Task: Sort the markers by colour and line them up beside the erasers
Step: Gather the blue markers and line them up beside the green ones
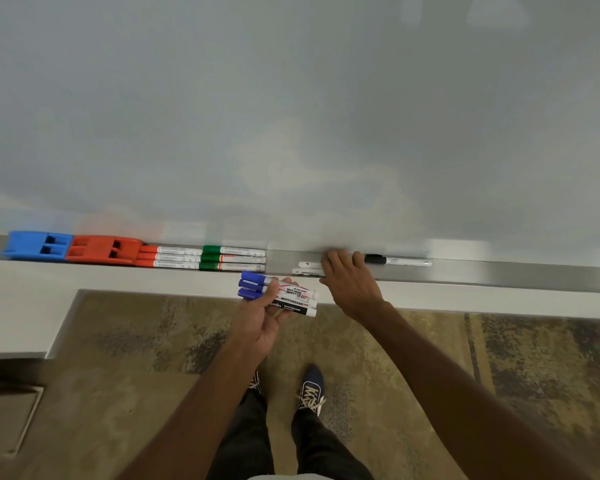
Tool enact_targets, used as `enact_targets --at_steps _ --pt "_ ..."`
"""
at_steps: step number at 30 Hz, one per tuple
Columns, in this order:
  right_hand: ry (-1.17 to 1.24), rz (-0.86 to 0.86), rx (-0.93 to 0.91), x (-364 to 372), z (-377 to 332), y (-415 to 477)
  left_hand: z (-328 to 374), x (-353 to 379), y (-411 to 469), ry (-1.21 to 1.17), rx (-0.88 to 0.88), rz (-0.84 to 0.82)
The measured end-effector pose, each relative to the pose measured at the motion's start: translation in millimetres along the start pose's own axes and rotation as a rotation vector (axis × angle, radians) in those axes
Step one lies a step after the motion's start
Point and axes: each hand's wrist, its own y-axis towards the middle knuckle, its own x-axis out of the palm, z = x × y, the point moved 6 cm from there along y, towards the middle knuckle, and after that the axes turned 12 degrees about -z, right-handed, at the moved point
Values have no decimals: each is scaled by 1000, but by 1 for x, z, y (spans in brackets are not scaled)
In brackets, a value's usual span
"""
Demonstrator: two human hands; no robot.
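On the whiteboard's metal tray [499, 271] a blue eraser [37, 245] and a red eraser [103, 250] lie at the left. Beside them lie three red markers [168, 258], then three green markers [232, 259]. My left hand [262, 318] holds three blue markers [278, 294] just below the tray's front edge. My right hand [349, 280] rests palm down on the tray, covering the ends of two white-barrelled markers [309, 268]; their caps are hidden. A black marker [397, 260] lies just right of that hand.
The whiteboard [291, 116] fills the upper view. A white ledge [25, 306] runs below the tray and widens at the left. Patterned carpet [499, 358] and my shoes [310, 389] are below.
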Motion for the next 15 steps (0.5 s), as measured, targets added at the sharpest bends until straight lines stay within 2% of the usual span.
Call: enact_targets --at_steps 4,8,15 --pt "51 27 -106 2 -3 1 2 -7 -1 -11 4 38" --pt "91 46 -137 2 2 0 0 -10 1 -13 -9 30" --pt "125 69 41 4 41 -31 -1 1 4 -36 -45 17"
